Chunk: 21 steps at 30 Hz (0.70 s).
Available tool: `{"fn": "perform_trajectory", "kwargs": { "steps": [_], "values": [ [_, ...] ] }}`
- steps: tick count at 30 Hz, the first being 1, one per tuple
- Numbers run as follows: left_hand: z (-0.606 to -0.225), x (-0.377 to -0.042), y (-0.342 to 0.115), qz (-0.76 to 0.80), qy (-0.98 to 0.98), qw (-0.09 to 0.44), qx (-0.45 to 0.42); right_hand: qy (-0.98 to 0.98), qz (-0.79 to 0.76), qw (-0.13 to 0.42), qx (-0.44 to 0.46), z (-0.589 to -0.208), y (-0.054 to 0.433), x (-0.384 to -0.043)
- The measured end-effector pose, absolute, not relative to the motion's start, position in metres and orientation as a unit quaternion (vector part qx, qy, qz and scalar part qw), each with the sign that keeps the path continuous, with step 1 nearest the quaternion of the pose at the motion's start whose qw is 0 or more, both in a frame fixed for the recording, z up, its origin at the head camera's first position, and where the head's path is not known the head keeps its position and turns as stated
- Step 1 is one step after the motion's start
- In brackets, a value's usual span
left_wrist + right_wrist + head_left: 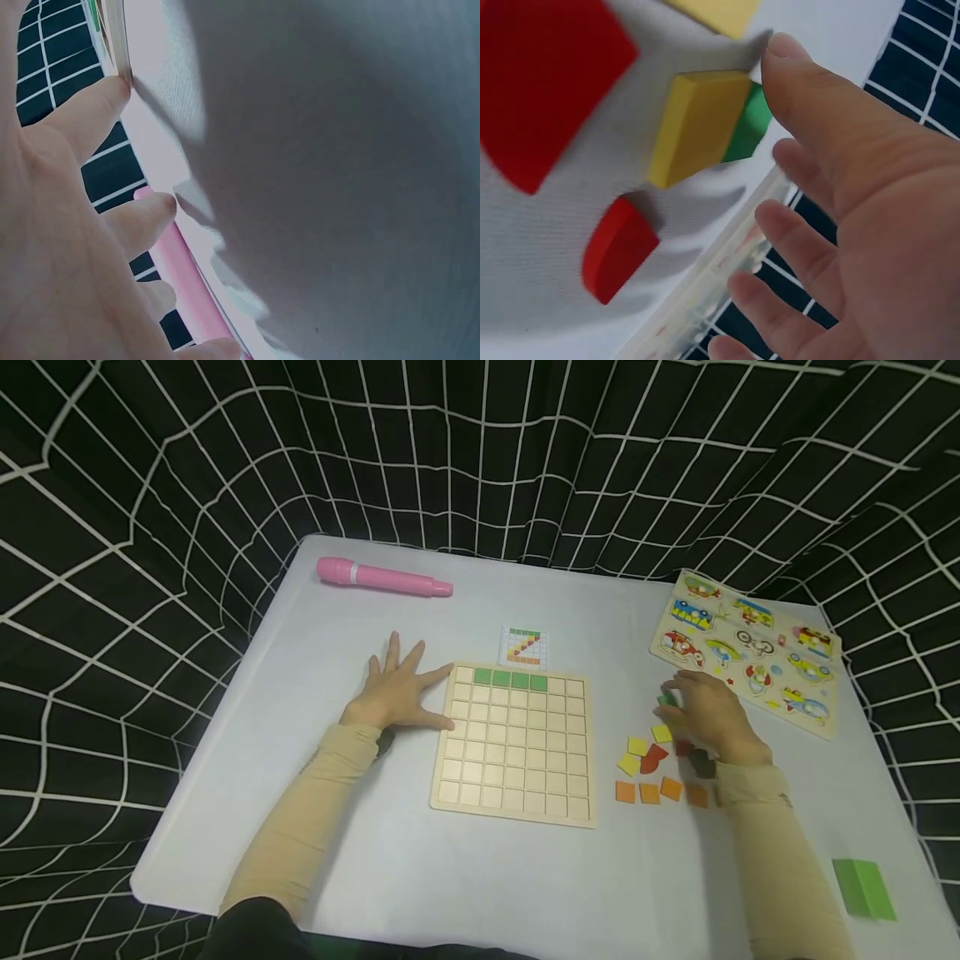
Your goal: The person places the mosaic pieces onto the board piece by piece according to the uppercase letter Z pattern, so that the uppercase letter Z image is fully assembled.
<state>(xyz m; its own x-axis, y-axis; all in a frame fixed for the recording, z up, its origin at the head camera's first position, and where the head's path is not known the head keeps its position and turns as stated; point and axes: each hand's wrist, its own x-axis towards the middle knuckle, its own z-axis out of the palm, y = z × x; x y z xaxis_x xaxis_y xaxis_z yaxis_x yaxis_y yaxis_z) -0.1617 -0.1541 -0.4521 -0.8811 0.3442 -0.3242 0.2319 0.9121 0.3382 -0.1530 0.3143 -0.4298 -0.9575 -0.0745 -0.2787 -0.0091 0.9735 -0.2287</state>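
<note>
My left hand [393, 693] is spread beside the wooden grid board [514, 752], its thumb and index fingertip touching the board's left edge. Four cells of the top row hold green square tiles [501, 678]. At the right, my right hand [705, 710] hovers over loose pieces, its thumb and fingers apart in the right wrist view. Nearest its fingertips is a green tile [751, 124], partly hidden behind a yellow tile [701, 127]. Red pieces [621, 247] lie close by. Several orange tiles [649, 793] form a row below.
Above the board lies a small pattern card [525, 647]. A pink microphone-like stick [390, 579] is at the back left. A vehicle puzzle board [750, 652] occupies the back right, and a folded green piece [864, 889] the front right. Black gridded cloth [480, 452] surrounds the table.
</note>
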Motion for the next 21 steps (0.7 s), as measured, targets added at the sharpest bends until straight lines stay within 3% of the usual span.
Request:
{"fn": "perform_trajectory", "kwargs": {
  "steps": [11,21],
  "values": [
    [-0.451,-0.162,-0.154,0.147,0.959,0.193,0.15,0.98,-0.127,0.148,0.032,-0.435,0.315,-0.151],
    [-0.452,-0.162,-0.154,0.149,0.958,0.195,0.148,0.988,-0.112,0.105,-0.033,-0.43,0.299,-0.154]
  ]
}}
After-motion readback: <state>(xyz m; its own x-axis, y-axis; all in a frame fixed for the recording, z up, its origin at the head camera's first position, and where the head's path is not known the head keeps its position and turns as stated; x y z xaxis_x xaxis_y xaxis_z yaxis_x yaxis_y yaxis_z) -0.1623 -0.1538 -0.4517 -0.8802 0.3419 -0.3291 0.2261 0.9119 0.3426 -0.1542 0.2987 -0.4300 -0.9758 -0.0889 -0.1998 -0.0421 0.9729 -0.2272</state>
